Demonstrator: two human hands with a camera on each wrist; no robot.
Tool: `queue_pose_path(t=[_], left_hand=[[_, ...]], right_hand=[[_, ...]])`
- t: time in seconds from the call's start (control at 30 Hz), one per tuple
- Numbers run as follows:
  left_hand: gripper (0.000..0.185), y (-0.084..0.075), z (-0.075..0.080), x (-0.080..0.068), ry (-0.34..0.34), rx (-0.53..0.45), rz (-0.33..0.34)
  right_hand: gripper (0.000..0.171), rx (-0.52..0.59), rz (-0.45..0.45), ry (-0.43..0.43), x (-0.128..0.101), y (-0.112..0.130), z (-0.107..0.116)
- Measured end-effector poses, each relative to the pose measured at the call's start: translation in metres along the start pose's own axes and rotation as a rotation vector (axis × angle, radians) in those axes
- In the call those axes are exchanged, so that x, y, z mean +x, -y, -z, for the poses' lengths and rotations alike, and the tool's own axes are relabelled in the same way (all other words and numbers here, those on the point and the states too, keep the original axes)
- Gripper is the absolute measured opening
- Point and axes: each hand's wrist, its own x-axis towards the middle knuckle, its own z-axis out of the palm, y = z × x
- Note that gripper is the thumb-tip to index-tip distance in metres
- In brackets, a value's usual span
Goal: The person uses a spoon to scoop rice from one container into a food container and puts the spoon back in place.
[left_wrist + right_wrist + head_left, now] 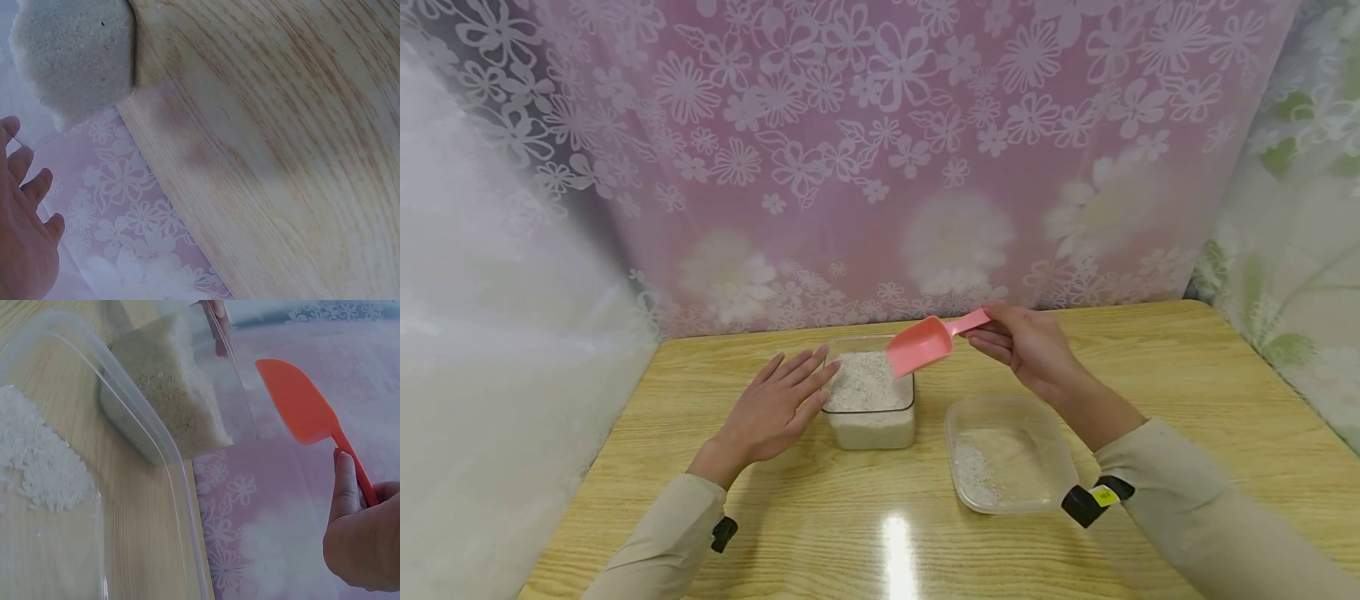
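Note:
A clear square container (871, 421) full of white rice (867, 382) stands mid-table; the rice also shows in the wrist views (69, 53) (169, 387). My left hand (775, 408) (25, 237) lies with straight fingers against the container's left side. My right hand (1026, 346) (365, 537) pinches the handle of a pink scoop (925, 340) (306, 403), held over the container's right rim. To the right sits a shallow clear tray (958, 417) (150, 444) with a little rice (973, 471) (37, 456) in it.
The wooden table (1187, 375) is backed by a pink flowered curtain (887, 150). White fabric (490, 333) closes the left side and a green-flowered sheet (1292, 250) the right. A light glare (898, 554) marks the table's near part.

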Motion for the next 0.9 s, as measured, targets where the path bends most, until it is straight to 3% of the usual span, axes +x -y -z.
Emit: queue_pose_path(t=[0.37,0.9], left_hand=[[0.051,0.001,-0.001,0.000,0.003,-0.004,0.004],[0.051,0.000,0.000,0.000,0.009,-0.005,0.008]], right_hand=[[0.037,-0.132,0.031,-0.015,0.010,-0.011,-0.015],[0.036,-0.420,0.107,-0.050,0.015,-0.029,-0.040]])
